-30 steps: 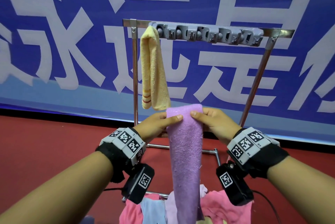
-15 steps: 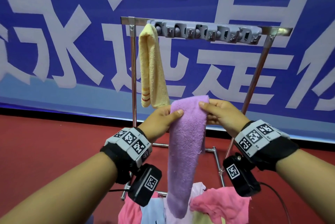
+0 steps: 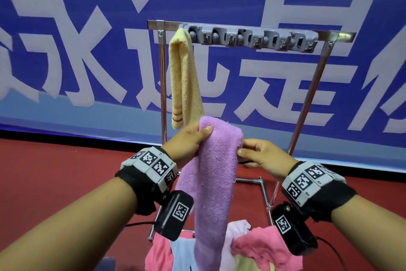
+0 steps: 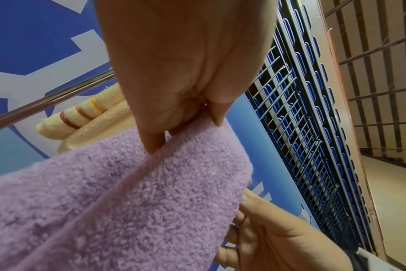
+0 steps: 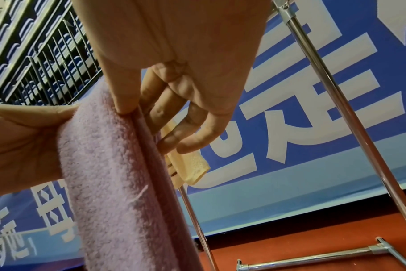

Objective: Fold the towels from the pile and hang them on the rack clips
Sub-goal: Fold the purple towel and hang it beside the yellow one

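Both hands hold the folded purple towel [image 3: 214, 174] at its top, in front of the rack [image 3: 307, 103]: the left hand [image 3: 189, 142] pinches the left edge and the right hand [image 3: 262, 155] pinches the right edge. A yellow towel [image 3: 184, 81] hangs from the leftmost of the grey clips [image 3: 250, 38]. The pile [image 3: 263, 248] of pink and pale towels lies below the hands.

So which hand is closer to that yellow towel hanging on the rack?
Left. The left hand grips the purple towel just below the yellow towel's bottom end; the right hand holds the purple towel's other edge, farther away.
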`<state>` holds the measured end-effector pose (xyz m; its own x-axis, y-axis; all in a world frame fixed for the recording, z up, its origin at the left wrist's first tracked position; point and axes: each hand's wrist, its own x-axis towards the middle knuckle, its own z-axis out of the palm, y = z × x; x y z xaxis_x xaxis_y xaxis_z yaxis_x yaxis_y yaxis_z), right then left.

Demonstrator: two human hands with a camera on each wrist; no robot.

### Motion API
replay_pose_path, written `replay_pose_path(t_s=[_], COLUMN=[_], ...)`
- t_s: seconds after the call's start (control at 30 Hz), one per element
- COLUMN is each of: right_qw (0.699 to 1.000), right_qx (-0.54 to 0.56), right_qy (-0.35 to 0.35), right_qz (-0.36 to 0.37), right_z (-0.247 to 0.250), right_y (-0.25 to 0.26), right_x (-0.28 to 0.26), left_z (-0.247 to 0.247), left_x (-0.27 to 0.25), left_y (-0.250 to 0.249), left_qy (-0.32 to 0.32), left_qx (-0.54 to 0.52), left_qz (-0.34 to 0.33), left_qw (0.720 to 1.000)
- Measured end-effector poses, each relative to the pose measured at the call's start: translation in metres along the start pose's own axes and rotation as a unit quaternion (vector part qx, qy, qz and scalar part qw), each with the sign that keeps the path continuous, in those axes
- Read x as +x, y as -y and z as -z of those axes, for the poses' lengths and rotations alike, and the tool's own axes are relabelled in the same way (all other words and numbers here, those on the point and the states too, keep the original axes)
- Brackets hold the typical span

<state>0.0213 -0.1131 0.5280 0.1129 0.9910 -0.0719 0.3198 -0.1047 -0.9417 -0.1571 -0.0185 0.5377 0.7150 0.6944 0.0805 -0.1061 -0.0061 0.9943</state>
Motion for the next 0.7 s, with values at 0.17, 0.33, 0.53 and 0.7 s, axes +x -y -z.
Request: replay_pose_path(t_s=[0.17, 0.33, 0.53, 0.7], right_qw=[0.999, 0.994, 0.989, 0.988], right_qx=[0.005, 0.002, -0.011, 0.007], right_qy=[-0.028, -0.086, -0.126, -0.128], right_qz=[0.031, 0.066, 0.074, 0.092], right_z=[-0.004, 0.002, 0.004, 0.009], right_y=[-0.002, -0.003, 0.001, 0.005], right_x=[0.003, 0.001, 0.000, -0.003], left_z=[0.000, 0.002, 0.004, 0.005], left_x=[-0.001, -0.003, -0.002, 0.000], left_y=[0.001, 0.000, 0.005, 0.005], left_qy=[0.007, -0.004, -0.039, -0.074], left_qx=[0.003, 0.002, 0.004, -0.004], left_qz=[0.003, -0.004, -0.004, -0.017], left_qw=[1.000, 1.000, 0.999, 0.997])
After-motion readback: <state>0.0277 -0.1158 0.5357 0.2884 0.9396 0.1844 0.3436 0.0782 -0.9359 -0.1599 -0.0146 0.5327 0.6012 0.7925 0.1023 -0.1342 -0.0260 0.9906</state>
